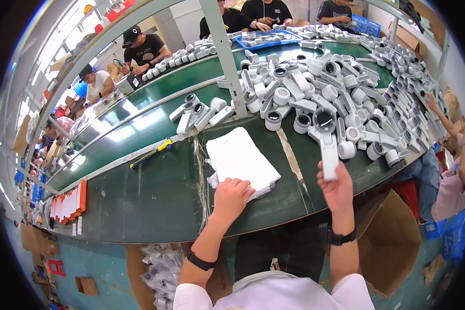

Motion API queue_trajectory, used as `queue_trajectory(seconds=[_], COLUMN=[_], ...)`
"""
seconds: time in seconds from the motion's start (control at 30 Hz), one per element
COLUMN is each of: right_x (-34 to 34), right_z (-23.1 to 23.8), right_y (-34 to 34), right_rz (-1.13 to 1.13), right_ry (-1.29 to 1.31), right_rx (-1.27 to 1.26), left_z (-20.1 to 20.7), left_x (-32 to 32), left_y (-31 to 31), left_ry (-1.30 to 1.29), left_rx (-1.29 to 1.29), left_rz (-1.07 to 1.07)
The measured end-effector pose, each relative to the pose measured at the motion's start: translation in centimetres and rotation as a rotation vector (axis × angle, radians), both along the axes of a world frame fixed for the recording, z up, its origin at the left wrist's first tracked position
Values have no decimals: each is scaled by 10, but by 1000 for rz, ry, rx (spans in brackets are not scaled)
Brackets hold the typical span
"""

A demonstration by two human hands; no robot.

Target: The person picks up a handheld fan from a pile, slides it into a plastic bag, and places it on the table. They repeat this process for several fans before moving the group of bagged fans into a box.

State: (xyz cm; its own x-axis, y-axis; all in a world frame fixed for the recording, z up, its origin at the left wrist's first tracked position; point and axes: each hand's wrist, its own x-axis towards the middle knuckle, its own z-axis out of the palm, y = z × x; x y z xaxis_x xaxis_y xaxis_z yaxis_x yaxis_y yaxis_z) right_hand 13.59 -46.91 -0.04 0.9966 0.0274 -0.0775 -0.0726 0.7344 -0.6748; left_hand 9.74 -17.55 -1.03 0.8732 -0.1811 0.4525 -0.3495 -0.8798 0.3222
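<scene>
My right hand (339,190) grips the flat handle of a white handheld device (329,155), shaped like a small hair dryer. Its round dark-centred head points away from me. My left hand (231,199) lies at the near edge of a stack of thin white bags (243,157), fingers bent and pressed together on the top one; the fingertips are partly hidden. Beyond my right hand spreads a large heap of similar white devices (305,82). A smaller group of them (199,114) stands left of the metal post.
A yellow-and-black hand tool (151,153) lies left of the stack. Orange-and-white boxes (70,202) stand at the bench's left end. A metal post (223,57) rises from the bench. An open carton (390,237) is at my right, another with bagged items (163,274) at my left. Several people work around.
</scene>
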Motion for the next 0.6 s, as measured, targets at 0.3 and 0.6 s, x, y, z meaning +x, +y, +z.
queue_trajectory(seconds=[0.3, 0.6], right_x=[-38, -46], right_z=[-30, -16], right_y=[32, 81], right_rz=[339, 175], right_ry=[-132, -17], right_rx=[-150, -448], left_z=[-1, 5], left_x=[13, 8], left_y=[-1, -15], left_ry=[74, 296], left_rx=[-131, -761], left_rz=[2, 33])
